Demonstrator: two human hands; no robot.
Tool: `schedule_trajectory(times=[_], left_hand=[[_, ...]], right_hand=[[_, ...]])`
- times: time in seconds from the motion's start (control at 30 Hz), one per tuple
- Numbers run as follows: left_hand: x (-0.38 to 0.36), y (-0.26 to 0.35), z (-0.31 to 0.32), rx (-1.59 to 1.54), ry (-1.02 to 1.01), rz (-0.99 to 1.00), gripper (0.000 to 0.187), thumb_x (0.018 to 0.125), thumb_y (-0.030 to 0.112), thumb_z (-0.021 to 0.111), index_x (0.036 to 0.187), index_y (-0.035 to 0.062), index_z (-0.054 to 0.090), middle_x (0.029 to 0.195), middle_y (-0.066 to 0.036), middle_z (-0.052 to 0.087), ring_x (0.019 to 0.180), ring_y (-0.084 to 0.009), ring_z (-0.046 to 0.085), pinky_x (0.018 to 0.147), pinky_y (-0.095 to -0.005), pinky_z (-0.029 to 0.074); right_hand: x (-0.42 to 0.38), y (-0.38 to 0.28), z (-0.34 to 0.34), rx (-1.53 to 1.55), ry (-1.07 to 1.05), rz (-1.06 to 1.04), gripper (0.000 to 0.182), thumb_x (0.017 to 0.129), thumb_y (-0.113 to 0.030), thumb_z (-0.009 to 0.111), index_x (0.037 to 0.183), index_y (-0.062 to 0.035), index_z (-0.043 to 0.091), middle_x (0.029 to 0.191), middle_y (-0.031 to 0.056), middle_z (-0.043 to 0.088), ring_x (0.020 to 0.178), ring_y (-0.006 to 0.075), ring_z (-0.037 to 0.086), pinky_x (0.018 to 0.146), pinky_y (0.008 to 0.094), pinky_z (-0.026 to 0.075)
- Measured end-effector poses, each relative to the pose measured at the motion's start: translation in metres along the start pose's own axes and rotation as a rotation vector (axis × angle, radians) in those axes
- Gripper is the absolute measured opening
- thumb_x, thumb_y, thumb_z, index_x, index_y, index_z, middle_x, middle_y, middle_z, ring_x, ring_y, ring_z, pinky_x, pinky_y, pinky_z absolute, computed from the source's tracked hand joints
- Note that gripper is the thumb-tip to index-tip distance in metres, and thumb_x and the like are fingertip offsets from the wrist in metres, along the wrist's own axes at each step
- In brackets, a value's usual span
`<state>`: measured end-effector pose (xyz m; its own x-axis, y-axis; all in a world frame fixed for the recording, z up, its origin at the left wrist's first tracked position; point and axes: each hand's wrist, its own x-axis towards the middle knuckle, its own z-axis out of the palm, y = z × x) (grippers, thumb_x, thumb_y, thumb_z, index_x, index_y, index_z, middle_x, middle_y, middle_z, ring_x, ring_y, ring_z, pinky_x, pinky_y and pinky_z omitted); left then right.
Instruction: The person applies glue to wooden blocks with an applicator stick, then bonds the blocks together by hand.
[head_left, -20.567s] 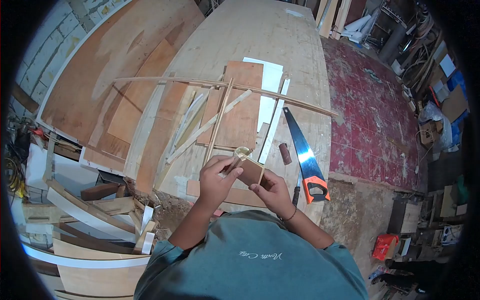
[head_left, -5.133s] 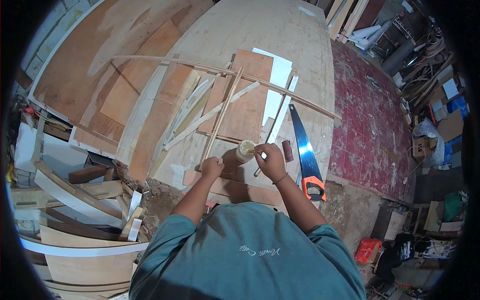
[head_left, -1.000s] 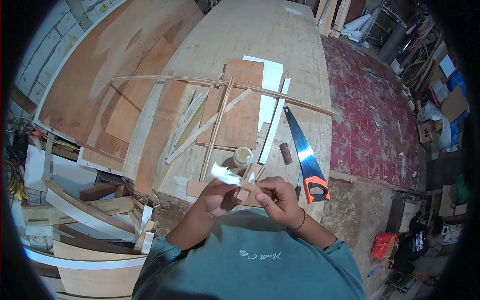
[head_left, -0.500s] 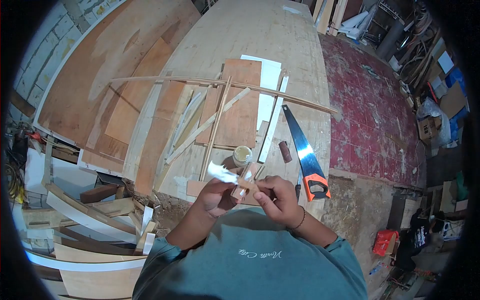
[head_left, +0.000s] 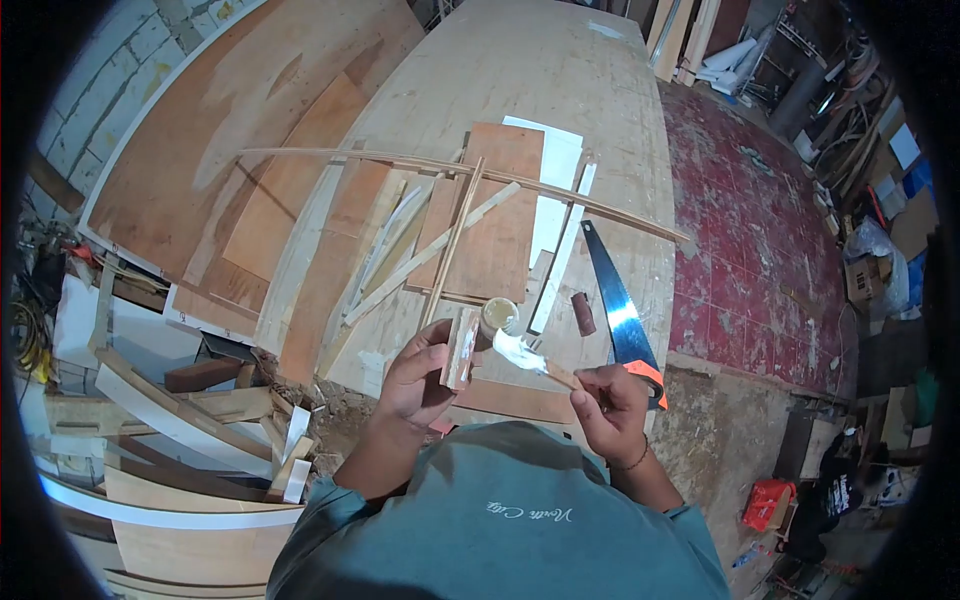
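My left hand is closed around a small wooden piece, held upright, with white smears along it. Between the fingers of my right hand is a thin wooden stick, its far end covered by a thick white blob. That blob is to the right of the wooden piece, apart from it. Just beyond both hands stands an open round jar with pale contents.
A handsaw with an orange handle lies to the right on the wooden table, near a brown roll. Long thin strips, a brown board and a white sheet lie beyond the jar.
My right hand has moved right with the stick, taking its white end away from the wooden piece. My left hand has turned that piece more upright. The view has shifted slightly.
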<state>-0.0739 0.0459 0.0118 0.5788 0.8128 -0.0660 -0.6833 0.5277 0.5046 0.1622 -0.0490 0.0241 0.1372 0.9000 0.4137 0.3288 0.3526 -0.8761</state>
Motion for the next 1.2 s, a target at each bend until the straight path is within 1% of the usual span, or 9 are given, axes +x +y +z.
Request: schedule_trajectory(times=[0.17, 0.33, 0.47, 0.57, 0.63, 0.77, 0.93, 1.1, 1.2], left_hand=[[0.002, 0.005, 0.009, 0.017, -0.04, -0.018, 0.045, 0.083, 0.014, 0.063, 0.121, -0.0053, 0.048, 0.1, -0.014, 0.062, 0.078, -0.0164, 0.063, 0.064, -0.0259, 0.054], [0.0, 0.002, 0.014, 0.074, -0.012, -0.059, 0.043, 0.084, 0.014, 0.061, 0.121, -0.0046, 0.048, 0.094, -0.01, 0.061, 0.075, -0.0127, 0.061, 0.063, -0.0226, 0.051], [-0.001, -0.001, 0.004, 0.039, 0.025, -0.061, 0.049, 0.084, 0.019, 0.063, 0.123, -0.0037, 0.044, 0.091, -0.016, 0.062, 0.072, -0.0198, 0.064, 0.059, -0.0264, 0.053], [-0.002, -0.003, 0.004, 0.016, 0.008, -0.074, 0.047, 0.085, 0.018, 0.062, 0.123, -0.0034, 0.044, 0.093, -0.016, 0.061, 0.074, -0.0196, 0.063, 0.059, -0.026, 0.053], [-0.002, -0.004, 0.004, -0.05, 0.033, -0.084, 0.046, 0.086, 0.018, 0.061, 0.123, -0.0034, 0.043, 0.096, -0.016, 0.059, 0.077, -0.019, 0.063, 0.059, -0.0259, 0.054], [-0.001, -0.006, 0.001, -0.059, -0.021, -0.122, 0.046, 0.086, 0.016, 0.06, 0.124, -0.0034, 0.043, 0.097, -0.015, 0.058, 0.08, -0.0183, 0.063, 0.059, -0.0257, 0.054], [0.0, -0.018, 0.007, -0.101, -0.118, -0.297, 0.045, 0.086, 0.018, 0.059, 0.123, -0.0038, 0.043, 0.094, -0.012, 0.057, 0.078, -0.016, 0.062, 0.057, -0.0235, 0.054], [-0.002, -0.026, 0.012, -0.119, -0.115, -0.35, 0.044, 0.088, 0.021, 0.057, 0.122, -0.0043, 0.044, 0.089, -0.012, 0.059, 0.074, -0.0166, 0.061, 0.056, -0.0241, 0.054], [-0.005, -0.025, 0.008, -0.094, 0.051, -0.31, 0.039, 0.089, 0.017, 0.056, 0.121, -0.0025, 0.045, 0.095, -0.009, 0.06, 0.073, -0.016, 0.064, 0.062, -0.0264, 0.057]], right_hand=[[-0.001, -0.004, 0.002, -0.004, -0.007, 0.021, 0.015, 0.075, -0.006, 0.067, 0.087, 0.0012, 0.062, 0.064, 0.0058, 0.055, 0.051, 0.0142, 0.049, 0.047, 0.0262, 0.037], [0.003, -0.006, 0.005, -0.097, 0.001, -0.063, 0.014, 0.075, -0.006, 0.067, 0.086, 0.0001, 0.062, 0.061, 0.0056, 0.054, 0.05, 0.0144, 0.049, 0.046, 0.0276, 0.037], [-0.001, -0.003, 0.004, -0.028, 0.044, -0.045, 0.013, 0.075, -0.005, 0.066, 0.086, 0.0003, 0.061, 0.062, 0.0057, 0.053, 0.05, 0.0142, 0.049, 0.046, 0.0274, 0.037], [0.003, -0.008, 0.005, -0.112, -0.044, -0.049, 0.013, 0.076, -0.004, 0.065, 0.087, 0.0014, 0.06, 0.062, 0.0061, 0.052, 0.05, 0.0135, 0.047, 0.047, 0.0255, 0.036], [-0.004, 0.0, 0.006, 0.016, 0.076, -0.056, 0.013, 0.079, -0.005, 0.064, 0.089, 0.0018, 0.058, 0.064, 0.0046, 0.051, 0.052, 0.0099, 0.045, 0.048, 0.0229, 0.035], [-0.004, -0.001, 0.009, 0.106, 0.085, 0.049, 0.014, 0.085, -0.009, 0.061, 0.094, 0.0007, 0.055, 0.066, 0.001, 0.05, 0.056, 0.0046, 0.042, 0.05, 0.0212, 0.033], [0.011, 0.001, 0.024, 0.167, 0.051, 0.051, 0.011, 0.087, -0.008, 0.059, 0.094, -0.0002, 0.054, 0.065, 0.0003, 0.05, 0.054, 0.0045, 0.041, 0.048, 0.0214, 0.032], [0.016, -0.003, 0.032, 0.176, -0.035, 0.053, 0.011, 0.084, -0.004, 0.061, 0.088, -0.0018, 0.052, 0.063, -0.0001, 0.049, 0.05, 0.0044, 0.04, 0.046, 0.0214, 0.031], [0.016, -0.002, 0.035, 0.144, -0.067, -0.025, 0.011, 0.079, -0.003, 0.064, 0.086, -0.0025, 0.055, 0.065, 0.0022, 0.05, 0.05, 0.0065, 0.044, 0.045, 0.0233, 0.032]])
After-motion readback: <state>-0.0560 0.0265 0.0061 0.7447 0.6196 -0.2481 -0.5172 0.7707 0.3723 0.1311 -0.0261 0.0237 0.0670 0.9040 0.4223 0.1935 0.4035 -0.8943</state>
